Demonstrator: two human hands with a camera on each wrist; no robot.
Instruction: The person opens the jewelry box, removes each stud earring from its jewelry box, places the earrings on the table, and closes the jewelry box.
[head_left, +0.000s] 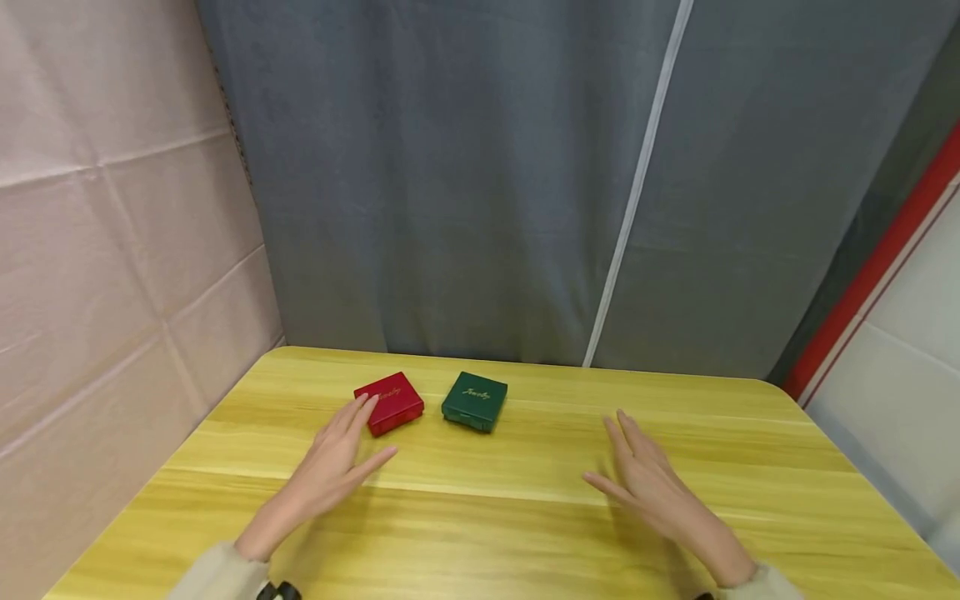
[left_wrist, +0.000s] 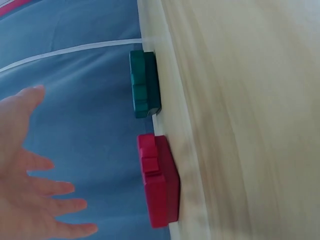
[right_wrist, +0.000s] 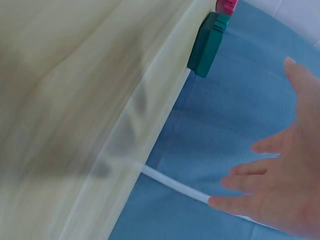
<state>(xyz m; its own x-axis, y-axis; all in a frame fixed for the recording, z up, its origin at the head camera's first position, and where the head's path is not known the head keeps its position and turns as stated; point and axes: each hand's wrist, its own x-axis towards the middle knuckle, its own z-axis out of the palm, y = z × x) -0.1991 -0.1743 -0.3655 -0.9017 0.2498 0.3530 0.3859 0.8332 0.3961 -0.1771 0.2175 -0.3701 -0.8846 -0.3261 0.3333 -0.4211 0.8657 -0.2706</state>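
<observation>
A red jewelry box (head_left: pixel 390 403) with gold script on its lid lies closed on the wooden table. To its right lies a closed green jewelry box (head_left: pixel 476 401) with the same lettering. My left hand (head_left: pixel 330 463) hovers over the table at the front left of the red box, fingers spread and holding nothing; in the head view its fingertips overlap the box's edge. In the left wrist view a gap shows between that hand (left_wrist: pixel 37 185) and the red box (left_wrist: pixel 159 181). Well right of the green box, my right hand (head_left: pixel 649 481) hovers with straight, spread fingers, also holding nothing.
The table (head_left: pixel 480 517) has a light wood grain and rounded back corners. Behind it hangs a grey-blue curtain (head_left: pixel 465 183) with a white strip. A pale creased cloth (head_left: pixel 112 250) covers the left side, and a red band (head_left: pixel 885 267) runs along the right.
</observation>
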